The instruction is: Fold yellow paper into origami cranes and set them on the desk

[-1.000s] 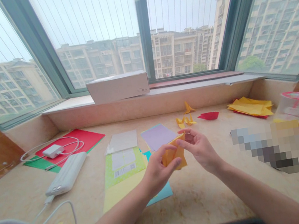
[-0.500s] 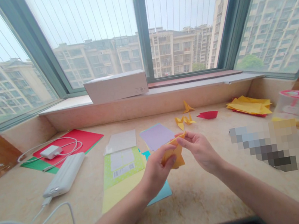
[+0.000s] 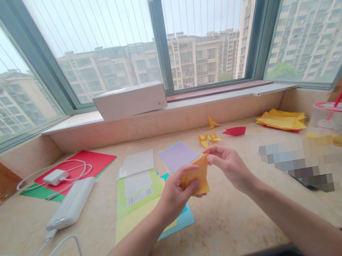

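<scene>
A folded piece of orange-yellow paper (image 3: 201, 177) is held up over the table between both hands. My left hand (image 3: 178, 189) grips its left side, thumb in front and the other fingers partly hidden behind. At its upper right corner, my right hand (image 3: 227, 164) pinches the edge between thumb and fingertips. Behind the hands lie folded yellow paper figures (image 3: 209, 139), with another yellow figure (image 3: 211, 122) by the back ledge. A red folded paper piece (image 3: 235, 131) rests to their right. Beneath and left of my left hand are a purple sheet (image 3: 178, 156) and a green-yellow packet (image 3: 137, 194).
On the left are red sheets (image 3: 98, 161), a white charger (image 3: 55, 177) with cable, and a white power bank (image 3: 71, 204). A stack of yellow paper (image 3: 280, 120) and a plastic cup with straw (image 3: 332, 119) stand right. A white box (image 3: 129, 101) sits on the sill.
The camera view has shifted slightly. The folded paper is turned a little, showing more of its front face, while both hands keep hold of it.
</scene>
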{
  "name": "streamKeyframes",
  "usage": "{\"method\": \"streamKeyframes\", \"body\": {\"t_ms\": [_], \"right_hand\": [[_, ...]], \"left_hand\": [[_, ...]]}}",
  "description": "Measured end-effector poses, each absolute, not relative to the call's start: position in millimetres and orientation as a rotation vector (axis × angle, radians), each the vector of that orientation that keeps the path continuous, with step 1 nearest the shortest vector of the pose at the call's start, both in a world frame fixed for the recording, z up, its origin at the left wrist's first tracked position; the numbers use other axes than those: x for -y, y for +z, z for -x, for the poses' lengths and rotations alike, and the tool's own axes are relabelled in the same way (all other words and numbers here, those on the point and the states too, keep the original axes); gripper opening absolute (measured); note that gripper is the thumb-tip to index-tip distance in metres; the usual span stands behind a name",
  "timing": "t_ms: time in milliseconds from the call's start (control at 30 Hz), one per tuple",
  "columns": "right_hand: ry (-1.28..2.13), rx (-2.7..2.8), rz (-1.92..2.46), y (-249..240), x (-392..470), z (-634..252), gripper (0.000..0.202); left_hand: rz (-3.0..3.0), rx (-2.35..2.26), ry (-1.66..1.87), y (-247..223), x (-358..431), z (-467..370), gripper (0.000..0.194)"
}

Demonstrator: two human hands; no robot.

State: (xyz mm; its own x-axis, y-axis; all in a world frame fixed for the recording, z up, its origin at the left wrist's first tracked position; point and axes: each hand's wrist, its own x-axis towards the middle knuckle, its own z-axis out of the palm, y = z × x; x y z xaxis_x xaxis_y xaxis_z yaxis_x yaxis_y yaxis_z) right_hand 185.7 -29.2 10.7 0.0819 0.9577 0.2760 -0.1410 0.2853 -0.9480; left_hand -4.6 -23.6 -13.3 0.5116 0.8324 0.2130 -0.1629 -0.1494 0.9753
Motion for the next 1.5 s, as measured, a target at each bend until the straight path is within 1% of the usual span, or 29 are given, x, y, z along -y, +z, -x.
{"method": "streamKeyframes", "body": {"t_ms": [133,267,400,533,733,967,1200,1500], "right_hand": [[0.947,1.134,0.923,10.9,31.1,-181.2,0.014],[0.901,1.077,0.896,10.9,33.3,-176.3,0.018],[0.984,1.074,0.879,8.7,32.3,-175.7,0.026],[1.095,1.144,0.812,8.3,32.3,-176.5,0.029],[0.999,1.127,0.874,7.7,32.5,-175.5,0.022],[1.092,1.179,0.835,5.6,32.4,-174.1,0.035],[1.069,1.261,0.873,8.9,37.6,-171.0,0.027],[1.105,1.233,0.83,9.4,36.8,-173.0,0.031]], "left_hand": [[-1.526,-0.607,0.978,-16.3,22.5,4.2,0.036],[-1.544,-0.612,0.982,-14.6,24.4,4.9,0.037],[-1.532,-0.626,1.004,-10.1,26.1,6.2,0.036],[-1.522,-0.633,1.028,-9.7,25.7,6.5,0.037],[-1.615,-0.665,1.034,-16.2,24.1,6.0,0.036],[-1.586,-0.693,1.053,-14.7,25.1,5.8,0.037],[-1.676,-0.648,1.074,-17.8,26.0,3.3,0.032],[-1.701,-0.665,1.097,-18.6,25.7,3.0,0.031]]}}
